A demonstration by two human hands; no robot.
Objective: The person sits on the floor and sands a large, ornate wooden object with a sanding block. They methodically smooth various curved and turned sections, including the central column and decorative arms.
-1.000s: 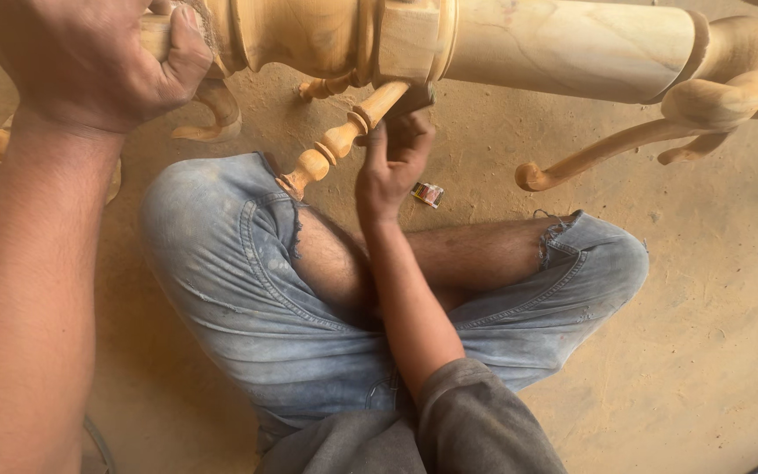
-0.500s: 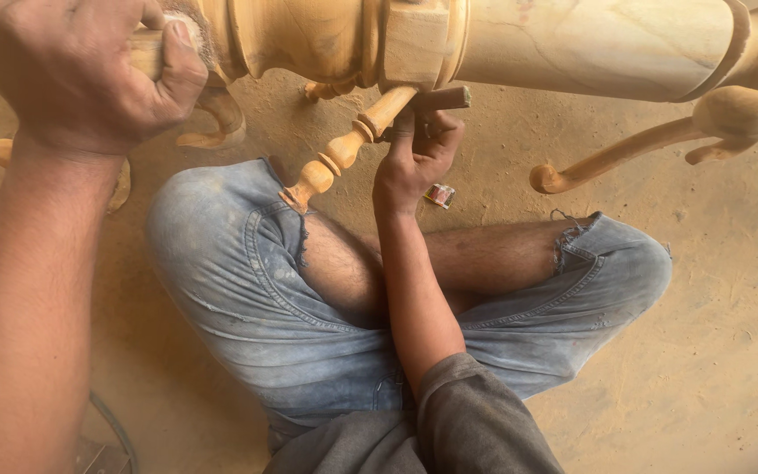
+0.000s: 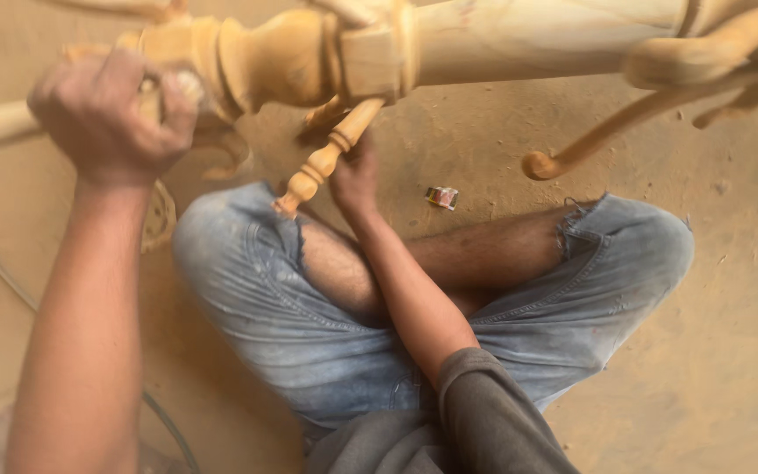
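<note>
Both hands lower, right hand (image 3: 354, 175) off spindle (image 3: 326, 160)

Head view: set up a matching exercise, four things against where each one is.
Things:
1. left hand
2. right hand
3. small turned spindle
4. small wrapper

Places:
A. lying on the sandy floor beyond the knees
B. slanting down from the big turned post toward the jeans
C. fisted at the post's left end
D. under the post, beside the spindle

Pairs: 1-C, 2-D, 3-B, 4-A
</note>
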